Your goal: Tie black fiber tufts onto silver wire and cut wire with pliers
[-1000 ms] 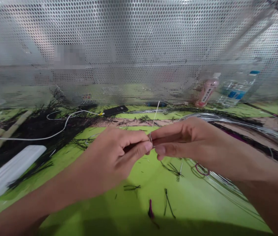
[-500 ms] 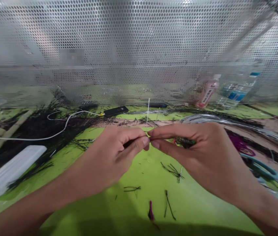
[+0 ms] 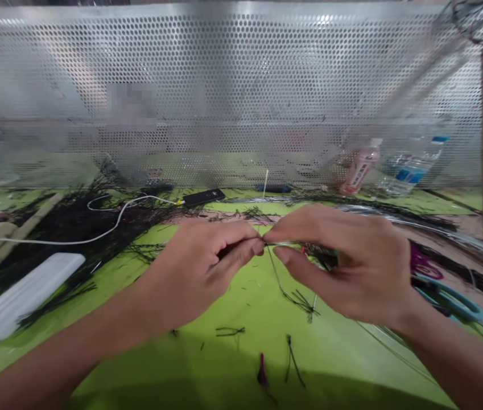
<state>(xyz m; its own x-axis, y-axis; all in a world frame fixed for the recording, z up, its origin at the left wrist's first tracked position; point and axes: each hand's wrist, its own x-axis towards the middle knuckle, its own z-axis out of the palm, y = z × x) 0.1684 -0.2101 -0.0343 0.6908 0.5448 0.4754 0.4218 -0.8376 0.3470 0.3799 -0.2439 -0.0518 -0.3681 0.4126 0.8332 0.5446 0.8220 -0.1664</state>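
A thin pale strand (image 3: 265, 183) stands nearly upright, its long axis leaning slightly to the right toward the top and its free tip pointing up and away from the person, over a green desk (image 3: 245, 307). Its lower end runs down to the spot where the fingertips of the left hand (image 3: 198, 273) and the right hand (image 3: 373, 279) meet. A darker strand (image 3: 275, 272) slants from the same spot down and to the right; whether the two are one piece cannot be told. The left thumb and forefinger are pressed together, pinching the pale strand, though the fingertips hide the grip itself. The right fingers are slightly parted, the forefinger tip at the meeting point and the thumb just below it, apart. Black clippings (image 3: 296, 361) lie nearer the person; a pink bottle (image 3: 358, 169) leans beyond the right hand.
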